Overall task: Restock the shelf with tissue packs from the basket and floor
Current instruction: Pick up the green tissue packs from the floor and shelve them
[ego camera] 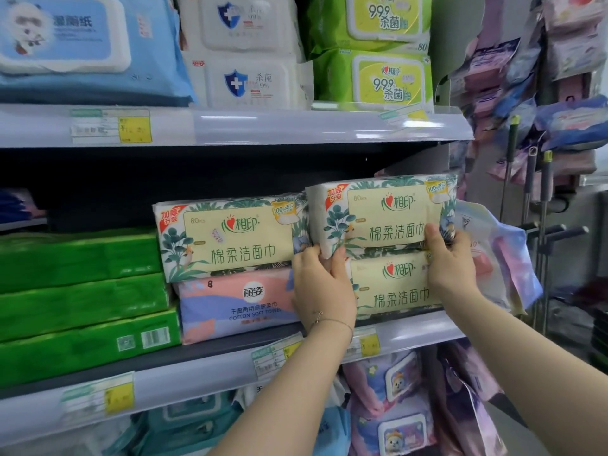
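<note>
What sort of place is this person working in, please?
Probably a supermarket aisle for paper goods: the shelf rail carries yellow price labels, wet-wipe packs are stacked above, and the left hand and right hand grip a tissue pack.

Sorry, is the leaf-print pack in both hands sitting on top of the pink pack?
No, the held pack sits on another leaf-print pack; the pink pack lies left.

Bright, even overhead light; glare streaks on the upper shelf rail (pixel 296 126). Deep shadow under it. Edges bowed by wide-angle, soft blur at left and corners.
</note>
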Demonstrator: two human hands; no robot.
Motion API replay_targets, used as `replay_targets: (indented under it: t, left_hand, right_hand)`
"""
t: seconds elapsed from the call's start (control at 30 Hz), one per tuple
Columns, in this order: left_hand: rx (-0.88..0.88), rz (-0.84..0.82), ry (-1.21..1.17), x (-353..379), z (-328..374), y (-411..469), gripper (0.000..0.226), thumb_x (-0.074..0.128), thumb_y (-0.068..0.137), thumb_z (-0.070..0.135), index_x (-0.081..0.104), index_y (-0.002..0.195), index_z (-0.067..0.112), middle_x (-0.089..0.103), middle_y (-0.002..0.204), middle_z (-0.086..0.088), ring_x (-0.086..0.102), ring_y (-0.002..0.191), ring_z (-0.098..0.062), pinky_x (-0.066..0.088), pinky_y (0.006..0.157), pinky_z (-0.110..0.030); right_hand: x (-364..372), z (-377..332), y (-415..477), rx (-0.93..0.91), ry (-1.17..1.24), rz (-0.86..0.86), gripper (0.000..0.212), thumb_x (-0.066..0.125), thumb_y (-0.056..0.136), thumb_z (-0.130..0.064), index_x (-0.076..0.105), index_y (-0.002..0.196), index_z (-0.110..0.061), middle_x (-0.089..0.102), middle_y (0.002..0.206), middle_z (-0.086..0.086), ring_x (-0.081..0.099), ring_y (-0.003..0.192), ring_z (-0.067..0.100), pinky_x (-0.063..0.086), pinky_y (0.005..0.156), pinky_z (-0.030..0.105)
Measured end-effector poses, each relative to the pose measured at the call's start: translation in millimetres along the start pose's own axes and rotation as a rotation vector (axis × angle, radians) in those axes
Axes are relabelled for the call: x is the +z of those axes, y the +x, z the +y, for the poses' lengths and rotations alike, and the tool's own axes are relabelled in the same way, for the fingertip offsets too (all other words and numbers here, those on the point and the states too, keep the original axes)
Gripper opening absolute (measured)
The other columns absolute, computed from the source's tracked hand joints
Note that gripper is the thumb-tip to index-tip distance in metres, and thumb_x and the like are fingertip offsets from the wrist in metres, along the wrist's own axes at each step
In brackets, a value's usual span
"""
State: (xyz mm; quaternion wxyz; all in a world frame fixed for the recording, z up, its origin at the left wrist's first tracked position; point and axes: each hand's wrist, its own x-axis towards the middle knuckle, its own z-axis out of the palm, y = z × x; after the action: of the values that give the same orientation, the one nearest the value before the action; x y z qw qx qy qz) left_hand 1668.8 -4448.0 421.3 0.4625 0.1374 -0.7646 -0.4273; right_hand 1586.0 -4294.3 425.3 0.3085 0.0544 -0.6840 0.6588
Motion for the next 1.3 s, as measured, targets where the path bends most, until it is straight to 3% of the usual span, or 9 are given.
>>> replay_targets:
  t: [0.2, 0.37, 0.53, 0.67, 0.8, 0.9, 1.03, 1.17, 1.3]
  left_hand:
    - [0.079, -0.064, 0.027, -15, 2, -11, 0.021, 0.051, 0.093, 0.032, 0.049, 0.109, 0.019, 0.046, 0.114, 0.007, 0.045, 0.079, -0.011, 0.039, 0.066, -0.027]
    - [0.255, -0.221, 0.118, -45, -6, -12, 0.018, 0.052, 0.091, 0.029, 0.045, 0.106, 0.021, 0.046, 0.112, 0.004, 0.055, 0.085, -0.018, 0.047, 0.063, -0.031]
    - [0.43, -0.404, 0.621, -98, -25, 5, 0.023, 0.047, 0.09, 0.039, 0.046, 0.107, 0.024, 0.051, 0.112, 0.007, 0.055, 0.098, -0.021, 0.043, 0.067, -0.031]
    - [0.46, -0.403, 0.904, -145, -50, 27, 0.03, 0.047, 0.091, 0.04, 0.043, 0.116, 0.023, 0.048, 0.119, 0.003, 0.052, 0.108, -0.02, 0.045, 0.07, -0.031]
    - [0.392, -0.313, 0.979, -178, -71, 41, 0.053, 0.059, 0.086, 0.037, 0.031, 0.13, 0.025, 0.034, 0.128, -0.003, 0.047, 0.107, -0.024, 0.047, 0.066, -0.034]
    - [0.476, -0.146, 1.064, -189, -86, 48, 0.089, 0.073, 0.075, 0.042, 0.02, 0.145, 0.025, 0.027, 0.139, -0.012, 0.04, 0.118, -0.031, 0.044, 0.082, -0.037]
    - [0.545, -0.063, 1.093, -192, -104, 59, 0.106, 0.081, 0.065, 0.042, 0.02, 0.149, 0.024, 0.022, 0.152, -0.017, 0.03, 0.137, -0.034, 0.037, 0.097, -0.043]
    - [0.625, -0.037, 1.041, -191, -111, 70, 0.122, 0.092, 0.042, 0.041, 0.029, 0.144, 0.02, 0.043, 0.143, -0.013, 0.041, 0.133, -0.028, 0.032, 0.1, -0.042]
    - [0.682, -0.016, 1.015, -187, -111, 74, 0.118, 0.092, 0.04, 0.042, 0.036, 0.142, 0.019, 0.051, 0.138, -0.01, 0.049, 0.127, -0.028, 0.044, 0.089, -0.039]
  right_hand:
    - [-12, -12, -12, -0.045, -0.23, 0.151, 0.067, 0.048, 0.079, -0.067, 0.041, 0.123, -0.016, 0.054, 0.12, 0.009, 0.047, 0.116, 0.033, 0.038, 0.098, 0.055]
    - [-15, -30, -37, -0.346, -0.463, 0.144, 0.036, 0.063, 0.083, -0.024, 0.048, 0.112, -0.007, 0.044, 0.113, 0.012, 0.039, 0.109, 0.03, 0.037, 0.094, 0.046]
    - [-8, -31, -67, -0.739, -0.615, -0.174, 0.02, 0.054, 0.082, -0.024, 0.058, 0.094, -0.009, 0.051, 0.098, 0.006, 0.045, 0.094, 0.025, 0.033, 0.08, 0.032]
    - [20, -45, -99, -1.001, -0.641, -0.501, 0.021, 0.045, 0.08, -0.028, 0.058, 0.083, -0.012, 0.052, 0.086, 0.003, 0.049, 0.078, 0.023, 0.045, 0.065, 0.037]
    - [64, -53, -122, -1.226, -0.806, -0.569, 0.016, 0.053, 0.074, -0.022, 0.057, 0.088, -0.014, 0.054, 0.089, 0.004, 0.053, 0.078, 0.026, 0.046, 0.061, 0.035]
    - [94, -58, -127, -1.229, -0.938, -0.498, 0.047, 0.072, 0.066, -0.025, 0.058, 0.11, -0.013, 0.057, 0.118, 0.014, 0.057, 0.102, 0.035, 0.051, 0.073, 0.042]
    - [119, -59, -123, -1.16, -1.065, -0.475, 0.098, 0.079, 0.06, -0.055, 0.037, 0.142, -0.021, 0.031, 0.151, 0.018, 0.036, 0.135, 0.039, 0.046, 0.091, 0.048]
    - [127, -54, -116, -1.153, -1.079, -0.477, 0.11, 0.069, 0.061, -0.071, 0.022, 0.15, -0.028, 0.019, 0.156, 0.013, 0.026, 0.141, 0.036, 0.041, 0.098, 0.048]
    - [120, -52, -109, -1.175, -1.077, -0.455, 0.109, 0.07, 0.059, -0.071, 0.025, 0.149, -0.03, 0.023, 0.156, 0.011, 0.03, 0.14, 0.034, 0.042, 0.096, 0.046]
